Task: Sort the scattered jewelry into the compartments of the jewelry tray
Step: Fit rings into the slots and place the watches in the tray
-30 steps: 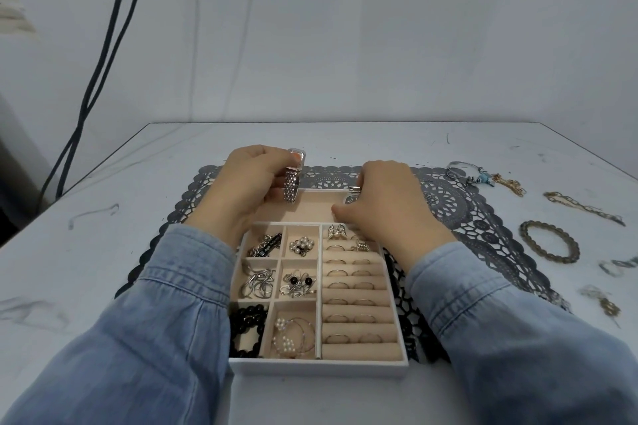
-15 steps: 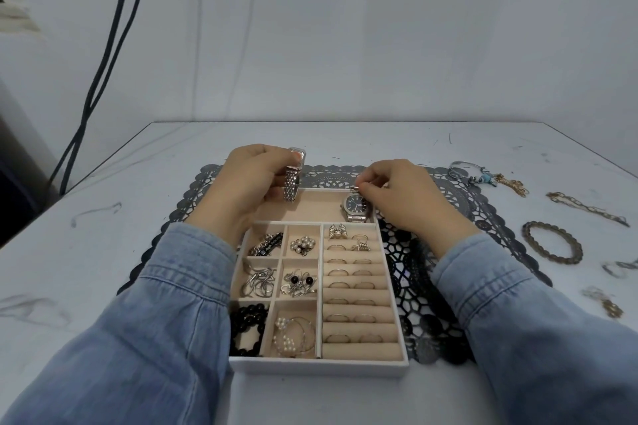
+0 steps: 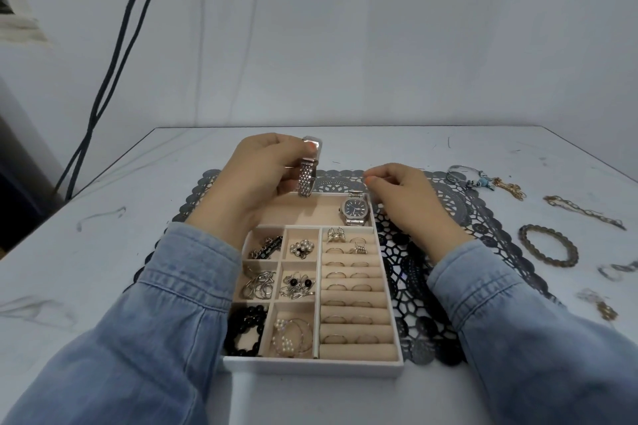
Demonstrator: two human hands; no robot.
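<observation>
Above the far left end of the tray's (image 3: 312, 365) long back compartment, left hand (image 3: 257, 171) raised, fingers (image 3: 303, 148) clamped on the case of a silver watch (image 3: 308, 171), band hanging straight down, its lower end just over the compartment's rim. Long axis of that watch near vertical; long axis of the compartment running left to right, so a quarter turn judged necessary before laying it flat. At the right end of the same compartment, a second watch (image 3: 355, 210) with a dark blue dial lying face up, band pointing away from and toward the wearer. Just beside it, right hand (image 3: 402, 195) hovering over the tray's far right corner, fingers loosely curled and apart, holding nothing. Bare lining between the two watches, directly below and right of the hanging band: the likely landing spot, nearer the left hand. Well apart on the right side of the surface (image 3: 431, 148), bracelets and chains not yet sorted, among them a beaded bracelet (image 3: 549, 245), all closer to the right hand.
</observation>
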